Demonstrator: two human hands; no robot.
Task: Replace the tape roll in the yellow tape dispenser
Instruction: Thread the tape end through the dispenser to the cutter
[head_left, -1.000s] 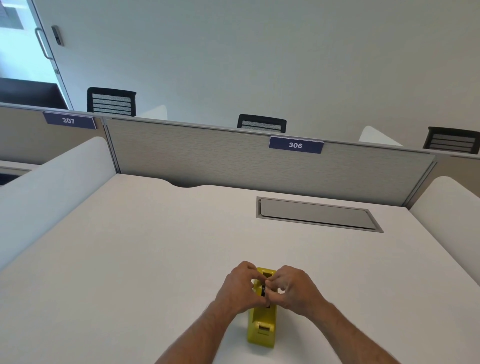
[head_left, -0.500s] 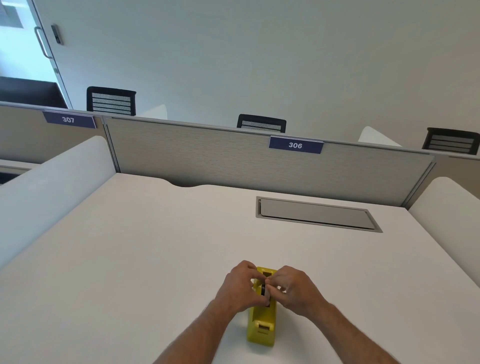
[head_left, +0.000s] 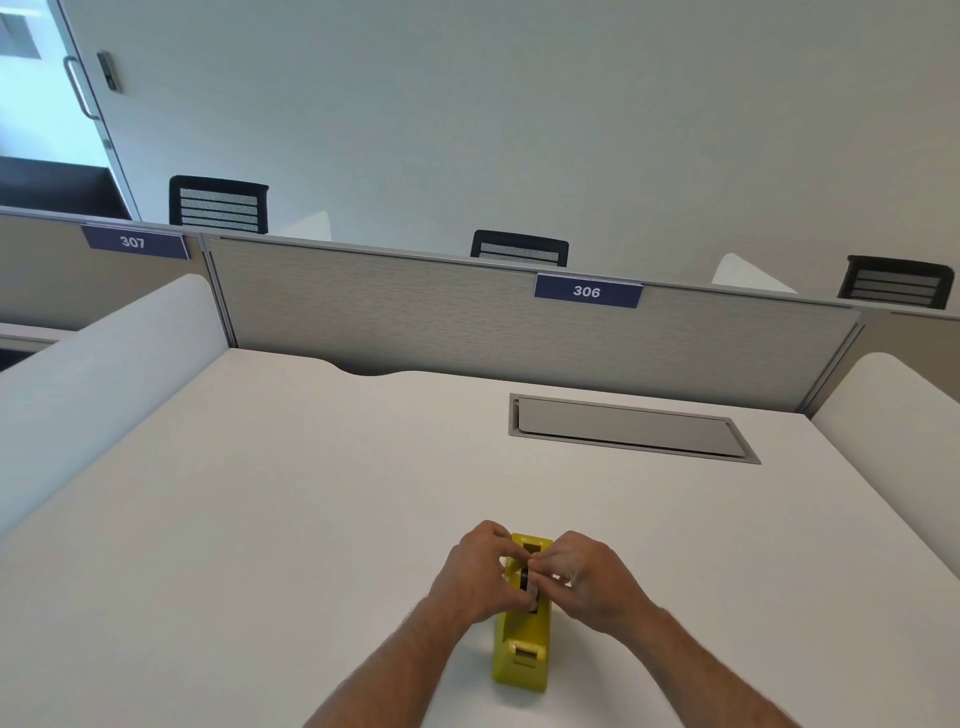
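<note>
We see a white desk (head_left: 260, 519); a grey hatch (head_left: 628, 428) sunk in it; behind the desk, a partition (head_left: 415, 312) with label 306 (head_left: 587, 291); three black chairs (head_left: 218, 205) beyond.

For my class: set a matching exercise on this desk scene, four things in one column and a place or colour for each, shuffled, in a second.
Things:
1. tape dispenser
2. grey hatch
3. 306 sign
4. left hand

Descriptions:
A. dark blue, on the partition
B. yellow, standing on the desk
C. set flush in the desktop
D. gripping the dispenser's left side

Pairs: 1-B, 2-C, 3-A, 4-D
</note>
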